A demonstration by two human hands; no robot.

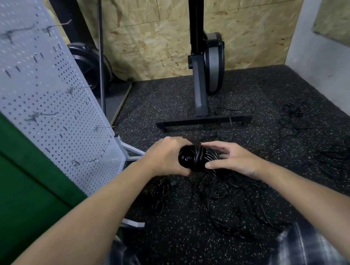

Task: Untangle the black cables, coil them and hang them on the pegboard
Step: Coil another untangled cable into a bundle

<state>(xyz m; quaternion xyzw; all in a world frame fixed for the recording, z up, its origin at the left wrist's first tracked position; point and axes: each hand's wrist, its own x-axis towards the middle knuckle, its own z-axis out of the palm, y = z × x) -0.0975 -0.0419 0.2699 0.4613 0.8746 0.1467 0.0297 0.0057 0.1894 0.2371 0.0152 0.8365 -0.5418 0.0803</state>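
A tight black cable coil (196, 157) is held between both hands above the speckled floor. My left hand (168, 157) grips its left end, fingers curled round it. My right hand (232, 160) holds the right side, thumb and fingers pinching the strands. Loose cable from the coil drops into a tangled black heap (232, 204) on the floor below. A smaller bundle of cable (158, 192) lies left of the heap. The white pegboard (41, 99) with several metal hooks stands at the left, with nothing hanging on it.
More loose black cables (294, 118) lie on the rubber floor at the right. A black machine stand (204, 120) sits ahead against the chipboard wall. A green panel (12, 183) fills the near left. The pegboard's metal foot (132, 152) juts out near my left hand.
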